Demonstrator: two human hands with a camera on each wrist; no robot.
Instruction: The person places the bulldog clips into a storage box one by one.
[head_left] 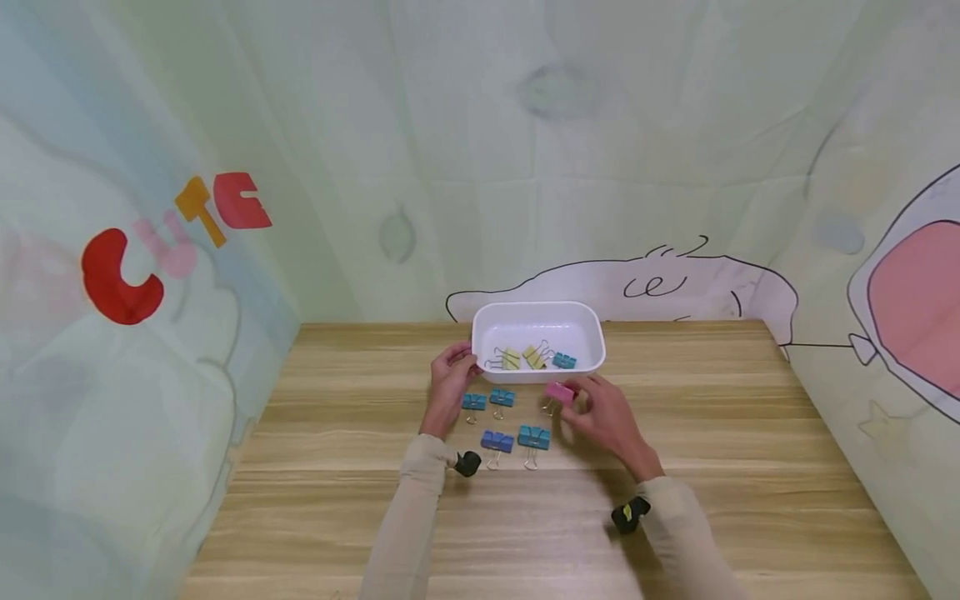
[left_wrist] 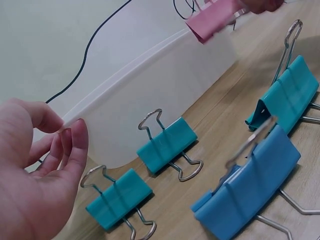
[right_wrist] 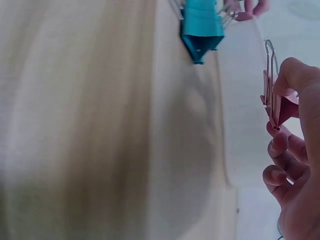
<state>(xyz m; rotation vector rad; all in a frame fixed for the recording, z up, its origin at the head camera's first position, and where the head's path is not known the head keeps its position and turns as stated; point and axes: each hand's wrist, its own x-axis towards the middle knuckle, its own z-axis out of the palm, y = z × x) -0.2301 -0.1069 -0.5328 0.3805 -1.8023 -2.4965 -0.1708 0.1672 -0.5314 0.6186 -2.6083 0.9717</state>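
Note:
A white tray (head_left: pixel 592 333) at the back of the table holds two yellow binder clips (head_left: pixel 536 357) and a small teal binder clip (head_left: pixel 564 360). My left hand (head_left: pixel 452 383) pinches the tray's left front corner, thumb and fingers at the rim. In my right hand (head_left: pixel 606 417) a pink binder clip (head_left: pixel 558 392) is pinched between thumb and fingers, raised near the tray's front wall. Before the tray lie two smaller teal binder clips (left_wrist: pixel 167 144), a blue binder clip (left_wrist: pixel 247 187) and a larger teal binder clip (head_left: pixel 534 437).
The wooden table (head_left: pixel 712 400) ends at a printed cloth backdrop (head_left: pixel 480 167) behind the tray. Black wrist cameras (head_left: pixel 468 463) sit at both cuffs. The loose clips lie between the two forearms, handles sticking out.

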